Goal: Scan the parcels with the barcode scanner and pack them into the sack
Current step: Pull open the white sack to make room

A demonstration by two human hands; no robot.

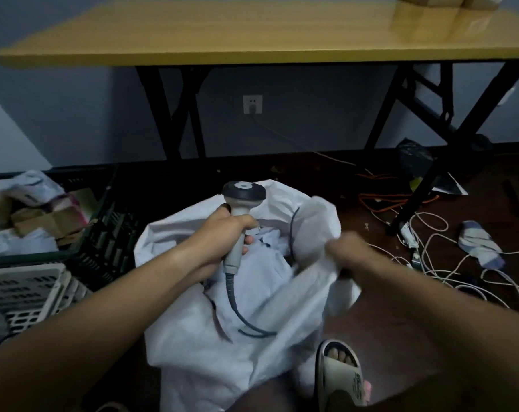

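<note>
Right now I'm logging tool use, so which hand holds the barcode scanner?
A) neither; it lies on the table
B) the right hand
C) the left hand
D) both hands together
C: the left hand is wrapped round the handle of the barcode scanner above the white sack, while the blurred right hand grips the sack's edge.

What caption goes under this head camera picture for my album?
Left hand holds the barcode scanner while right hand tugs the white sack open.
</note>
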